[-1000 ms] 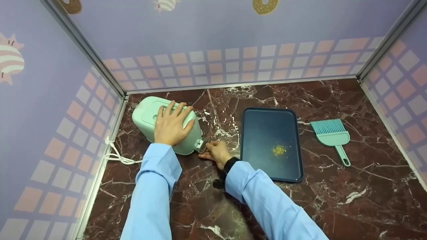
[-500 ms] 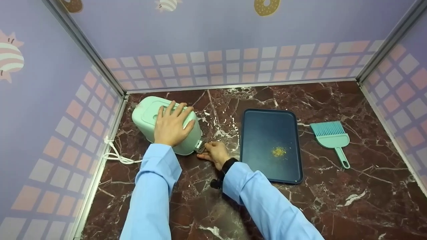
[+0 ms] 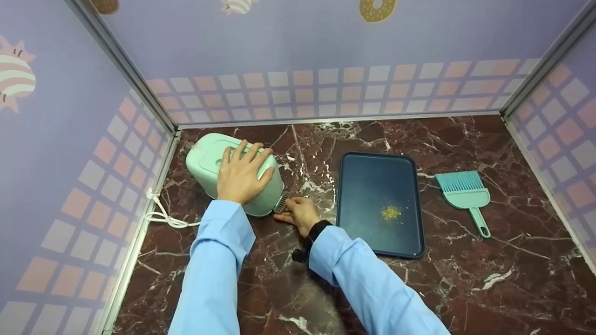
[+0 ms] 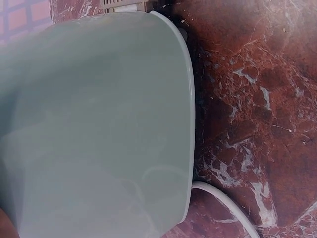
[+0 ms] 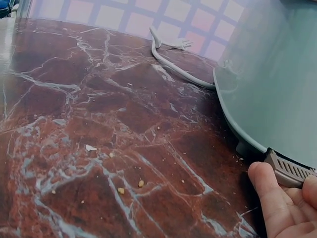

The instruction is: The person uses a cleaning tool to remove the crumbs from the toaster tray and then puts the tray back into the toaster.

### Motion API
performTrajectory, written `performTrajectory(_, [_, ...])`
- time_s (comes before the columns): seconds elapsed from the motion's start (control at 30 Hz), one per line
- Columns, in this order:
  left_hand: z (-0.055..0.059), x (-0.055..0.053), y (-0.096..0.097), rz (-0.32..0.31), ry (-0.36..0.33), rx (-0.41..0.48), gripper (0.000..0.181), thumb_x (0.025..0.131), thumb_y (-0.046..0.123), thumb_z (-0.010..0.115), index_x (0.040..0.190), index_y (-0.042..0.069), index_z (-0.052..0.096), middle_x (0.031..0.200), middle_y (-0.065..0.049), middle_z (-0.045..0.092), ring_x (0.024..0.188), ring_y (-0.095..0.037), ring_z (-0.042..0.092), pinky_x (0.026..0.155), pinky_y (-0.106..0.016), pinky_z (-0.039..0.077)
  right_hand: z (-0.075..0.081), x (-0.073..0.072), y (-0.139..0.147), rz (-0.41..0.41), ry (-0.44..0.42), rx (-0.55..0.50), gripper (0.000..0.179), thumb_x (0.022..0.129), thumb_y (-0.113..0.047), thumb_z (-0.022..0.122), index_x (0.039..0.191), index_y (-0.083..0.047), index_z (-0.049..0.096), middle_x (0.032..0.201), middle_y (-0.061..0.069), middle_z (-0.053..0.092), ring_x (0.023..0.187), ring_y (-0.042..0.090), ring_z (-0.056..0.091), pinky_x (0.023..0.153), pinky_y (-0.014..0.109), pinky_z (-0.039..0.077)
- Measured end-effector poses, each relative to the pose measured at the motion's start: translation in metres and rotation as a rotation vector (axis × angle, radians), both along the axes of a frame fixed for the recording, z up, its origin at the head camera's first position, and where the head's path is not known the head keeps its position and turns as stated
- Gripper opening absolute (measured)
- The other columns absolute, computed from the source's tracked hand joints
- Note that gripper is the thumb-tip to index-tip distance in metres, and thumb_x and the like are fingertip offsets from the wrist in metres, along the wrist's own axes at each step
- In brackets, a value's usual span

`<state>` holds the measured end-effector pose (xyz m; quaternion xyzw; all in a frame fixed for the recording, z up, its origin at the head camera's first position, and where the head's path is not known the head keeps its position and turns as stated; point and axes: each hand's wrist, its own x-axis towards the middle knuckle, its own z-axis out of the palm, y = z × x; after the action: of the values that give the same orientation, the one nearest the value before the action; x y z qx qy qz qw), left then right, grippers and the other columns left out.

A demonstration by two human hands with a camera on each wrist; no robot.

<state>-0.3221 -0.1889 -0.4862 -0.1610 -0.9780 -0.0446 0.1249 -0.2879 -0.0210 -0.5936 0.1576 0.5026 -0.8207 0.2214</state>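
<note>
A mint-green toaster [image 3: 208, 156] stands on the dark red marbled surface, at the left in the head view. My left hand [image 3: 242, 179] rests on its top with the fingers spread. Low on the toaster's right end sits a brown slotted crumb tray [image 3: 281, 203], close against the body. The fingers of my right hand [image 3: 301, 215] pinch the outer edge of this tray. In the right wrist view, fingertips lie right at the slotted end of the crumb tray [image 5: 290, 171]. The left wrist view is mostly filled by the toaster's side [image 4: 104, 119].
To the right lies a dark blue tray [image 3: 372, 181] with a small heap of yellow crumbs [image 3: 391, 213]. Farther right is a mint brush and dustpan set [image 3: 465, 195]. A white power cord [image 3: 165, 216] coils by the left wall. A few crumbs [image 5: 121, 190] dot the marble.
The crumb tray has slid inward toward the toaster, and the pale strip behind its slotted end is now covered. My right hand has shifted slightly left with it; my left hand stays on the toaster.
</note>
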Motion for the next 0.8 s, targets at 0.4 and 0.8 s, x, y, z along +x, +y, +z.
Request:
performTrajectory(0.4, [-0.0011,0.0006,-0.0027,0.002,0.0,-0.01,0.055,0.104,0.057,0.042,0.151,0.031,0.05,0.158,0.001,0.045,0.152,-0.033,0.027,0.123,-0.062,0.014,-0.0006,-0.0009,-0.005,0.012,-0.002,-0.012,0.025,0.109,-0.005,0.046,0.121,0.016,0.054,0.097,0.019,0.057,0.074,0.028,0.069,0.089,0.045,0.06])
performTrajectory(0.8, [-0.0011,-0.001,0.0008,-0.004,0.004,-0.002,0.056,0.103,0.058,0.041,0.151,0.03,0.051,0.158,0.0,0.045,0.152,-0.034,0.027,0.122,-0.063,0.014,0.0017,-0.0032,-0.0034,-0.001,-0.015,-0.011,0.025,0.109,-0.004,0.046,0.122,0.015,0.055,0.098,0.021,0.059,0.074,0.027,0.07,0.086,0.044,0.061])
